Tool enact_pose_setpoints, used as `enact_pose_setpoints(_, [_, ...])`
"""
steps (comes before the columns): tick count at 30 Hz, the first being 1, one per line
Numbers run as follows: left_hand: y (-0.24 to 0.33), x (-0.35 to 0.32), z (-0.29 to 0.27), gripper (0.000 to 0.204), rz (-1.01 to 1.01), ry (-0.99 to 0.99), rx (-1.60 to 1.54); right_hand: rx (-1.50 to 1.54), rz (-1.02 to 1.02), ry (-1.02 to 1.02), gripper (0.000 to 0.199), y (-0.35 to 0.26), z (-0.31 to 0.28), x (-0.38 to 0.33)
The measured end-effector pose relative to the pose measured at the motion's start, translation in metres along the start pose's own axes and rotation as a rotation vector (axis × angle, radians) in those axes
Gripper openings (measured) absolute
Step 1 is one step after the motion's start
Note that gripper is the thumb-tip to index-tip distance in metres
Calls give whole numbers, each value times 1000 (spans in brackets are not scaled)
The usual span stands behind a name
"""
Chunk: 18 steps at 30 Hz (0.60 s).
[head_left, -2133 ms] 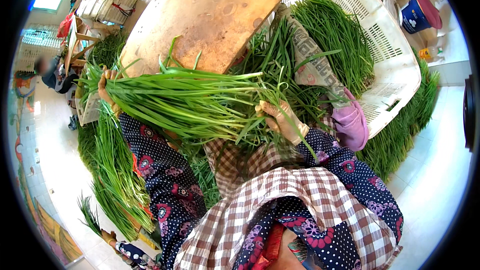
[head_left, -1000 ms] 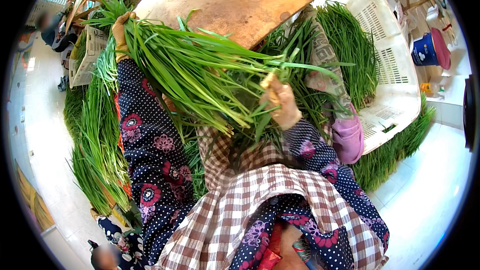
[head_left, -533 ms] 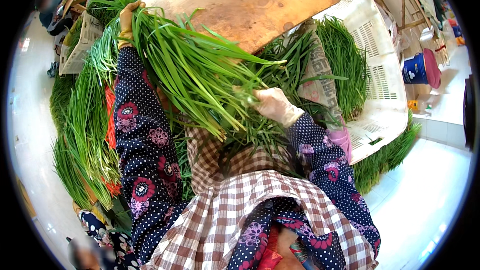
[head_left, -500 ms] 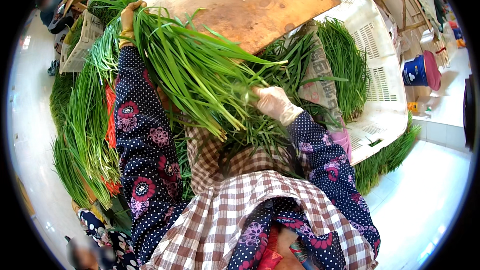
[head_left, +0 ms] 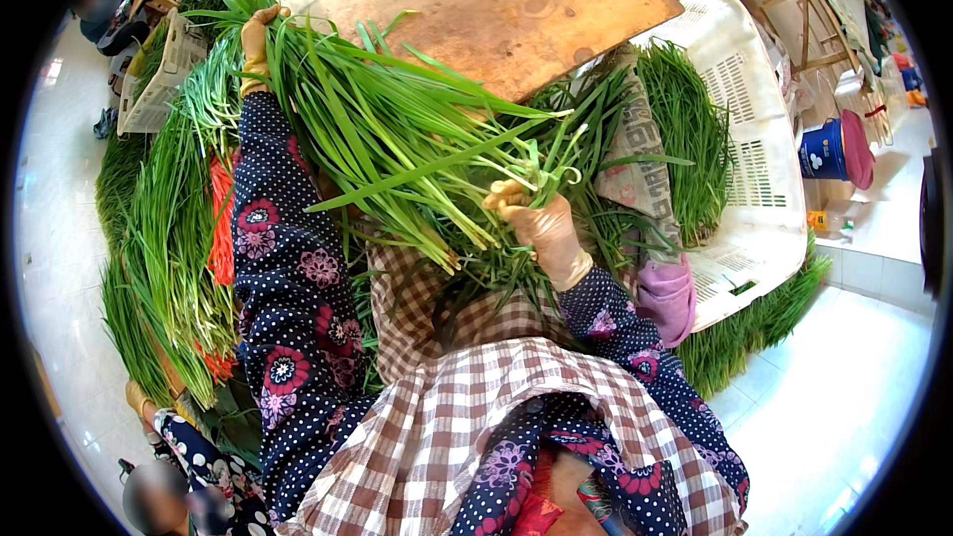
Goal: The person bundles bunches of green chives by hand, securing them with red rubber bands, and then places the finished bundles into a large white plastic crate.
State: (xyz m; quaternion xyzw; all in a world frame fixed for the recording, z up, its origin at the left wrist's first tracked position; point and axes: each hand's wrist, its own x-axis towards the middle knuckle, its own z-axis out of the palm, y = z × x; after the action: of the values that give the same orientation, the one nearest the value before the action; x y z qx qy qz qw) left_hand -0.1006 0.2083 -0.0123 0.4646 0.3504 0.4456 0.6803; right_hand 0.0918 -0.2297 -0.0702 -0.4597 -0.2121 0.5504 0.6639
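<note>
As the head view shows, the left hand (head_left: 258,45) grips a bunch of green chives (head_left: 382,124) by its leafy end, while the right hand (head_left: 546,233) is clenched on some thin stalks (head_left: 541,177), and the bunch slants between both hands, left of the white basket (head_left: 772,109).

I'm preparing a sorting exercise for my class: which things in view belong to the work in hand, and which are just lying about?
Seemingly in the work:
left hand, gripping the green bundle
right hand, closed on a few stalks
white crate, holding greens

Apparently just lying about:
blue bucket
small yellow object
</note>
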Motion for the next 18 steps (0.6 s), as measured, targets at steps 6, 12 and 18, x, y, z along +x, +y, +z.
enact_pose_setpoints(6, [-4,6,-4,20,78,83,178,204,-189,130,28,5,-27,-11])
enact_pose_setpoints(12, [-13,-2,0,23,94,145,117,-93,-97,44,21,-4,-8,-7])
enact_pose_setpoints(18, [-8,-6,-8,23,137,206,216,311,-82,-72,14,-9,-43,-21])
